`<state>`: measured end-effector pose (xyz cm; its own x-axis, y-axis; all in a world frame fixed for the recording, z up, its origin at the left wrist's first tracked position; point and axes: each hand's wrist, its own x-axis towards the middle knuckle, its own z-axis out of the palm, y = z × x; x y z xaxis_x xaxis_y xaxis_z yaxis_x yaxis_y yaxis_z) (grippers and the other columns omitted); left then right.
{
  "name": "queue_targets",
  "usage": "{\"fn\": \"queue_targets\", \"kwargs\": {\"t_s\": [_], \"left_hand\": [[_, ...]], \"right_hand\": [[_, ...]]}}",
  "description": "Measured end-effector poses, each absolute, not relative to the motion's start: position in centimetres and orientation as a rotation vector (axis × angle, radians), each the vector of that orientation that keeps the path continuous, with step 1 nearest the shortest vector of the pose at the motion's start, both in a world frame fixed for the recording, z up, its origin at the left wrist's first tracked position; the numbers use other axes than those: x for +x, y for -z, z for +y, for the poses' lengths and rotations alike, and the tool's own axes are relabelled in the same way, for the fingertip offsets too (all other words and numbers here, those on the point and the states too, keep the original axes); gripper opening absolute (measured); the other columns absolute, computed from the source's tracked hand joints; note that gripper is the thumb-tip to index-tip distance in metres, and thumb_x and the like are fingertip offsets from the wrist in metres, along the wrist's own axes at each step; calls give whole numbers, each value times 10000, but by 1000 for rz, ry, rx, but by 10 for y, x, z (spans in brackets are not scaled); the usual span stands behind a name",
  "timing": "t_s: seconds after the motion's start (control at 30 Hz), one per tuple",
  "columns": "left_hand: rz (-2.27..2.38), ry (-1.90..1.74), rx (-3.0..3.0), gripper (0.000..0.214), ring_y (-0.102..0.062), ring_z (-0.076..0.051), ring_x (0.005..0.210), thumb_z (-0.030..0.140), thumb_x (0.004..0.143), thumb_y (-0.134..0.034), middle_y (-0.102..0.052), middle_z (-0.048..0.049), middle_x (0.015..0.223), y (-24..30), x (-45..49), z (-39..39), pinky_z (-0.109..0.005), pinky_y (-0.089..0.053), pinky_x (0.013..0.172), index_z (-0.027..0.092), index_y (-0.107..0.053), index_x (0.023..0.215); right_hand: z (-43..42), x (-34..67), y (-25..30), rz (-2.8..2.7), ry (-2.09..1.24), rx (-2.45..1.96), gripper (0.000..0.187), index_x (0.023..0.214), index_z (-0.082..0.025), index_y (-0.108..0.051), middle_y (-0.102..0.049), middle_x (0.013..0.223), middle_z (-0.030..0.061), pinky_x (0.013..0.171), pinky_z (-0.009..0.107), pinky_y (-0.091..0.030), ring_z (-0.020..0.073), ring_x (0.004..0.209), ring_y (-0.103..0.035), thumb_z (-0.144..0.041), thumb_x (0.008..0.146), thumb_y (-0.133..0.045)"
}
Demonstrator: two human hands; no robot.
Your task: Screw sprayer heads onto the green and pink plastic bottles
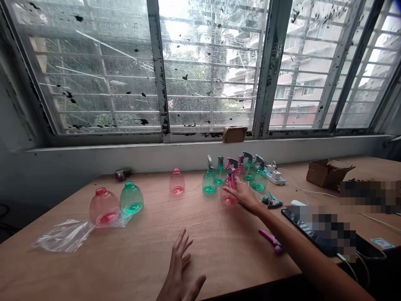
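Note:
My right hand [242, 193] is at a clear pink spray bottle [229, 200], its thumb across the front and its other fingers partly hidden. That bottle stands upright with a pink trigger head. Close behind it is a cluster of spray bottles, among them a green spray bottle [209, 183] and another green spray bottle [259, 180]. My left hand [178, 271] is above the near part of the table with its fingers apart, holding nothing. Right of centre lie a loose pink spray head [272, 241] and a green and black spray head [272, 201].
Headless bottles stand on the wooden table [140, 259]: pink [104, 207] and green [131, 200] at left, a smaller pink one [177, 182] farther back. A plastic bag [67, 236] lies at left. To the right are a phone [308, 230], a power strip [275, 177], cables and a cardboard box [327, 173].

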<state>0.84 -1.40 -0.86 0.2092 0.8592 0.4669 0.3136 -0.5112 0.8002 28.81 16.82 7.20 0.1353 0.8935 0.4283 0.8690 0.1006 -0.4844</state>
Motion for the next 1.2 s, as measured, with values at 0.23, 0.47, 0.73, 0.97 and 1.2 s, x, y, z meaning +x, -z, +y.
{"fn": "queue_targets", "kwargs": {"t_s": [0.23, 0.47, 0.73, 0.97, 1.2], "left_hand": [[1086, -1296, 1975, 552, -490, -354, 1353, 508, 952, -462, -229, -92, 1643, 13, 10, -11, -496, -526, 1009, 408, -298, 1470], [1068, -1191, 2063, 527, -497, -338, 1374, 472, 938, -524, -437, -113, 1568, 9, 6, -17, -488, -498, 1068, 339, -424, 1438], [1623, -976, 2442, 375, -589, -282, 1289, 433, 967, -509, -640, -127, 1382, -103, -36, 49, -422, -468, 1101, 193, -631, 1227], [2116, -1129, 2313, 761, -218, -532, 1438, 512, 1003, -332, -345, -317, 1505, -154, -112, 130, -620, -217, 1159, -125, -263, 1415], [2114, -858, 2259, 766, -492, -592, 1265, 576, 931, -397, -438, -342, 1437, -126, -123, 126, -688, -435, 959, -30, -324, 1394]], "right_hand": [[204, 267, -68, -1678, 118, -1957, 351, 1273, -184, -570, -630, 1241, 93, 848, 464, -568, 263, 1000, -665, -384, 988, -612], [225, 247, -66, -1684, 119, -2065, 394, 1338, -193, -532, -589, 1332, 112, 884, 496, -565, 286, 1065, -653, -377, 997, -604], [211, 263, -69, -1888, 94, -1965, 729, 1547, -125, -231, -600, 1344, 252, 906, 477, -509, 371, 1094, -674, -559, 1010, -463], [173, 309, -74, -1958, 127, -1891, 685, 1571, -146, -163, -619, 1363, 220, 892, 391, -497, 364, 1183, -631, -418, 1034, -490], [146, 382, -59, -1811, 139, -2000, 315, 1307, -186, -568, -632, 1308, 107, 922, 472, -546, 275, 1095, -654, -303, 1015, -583]]}}
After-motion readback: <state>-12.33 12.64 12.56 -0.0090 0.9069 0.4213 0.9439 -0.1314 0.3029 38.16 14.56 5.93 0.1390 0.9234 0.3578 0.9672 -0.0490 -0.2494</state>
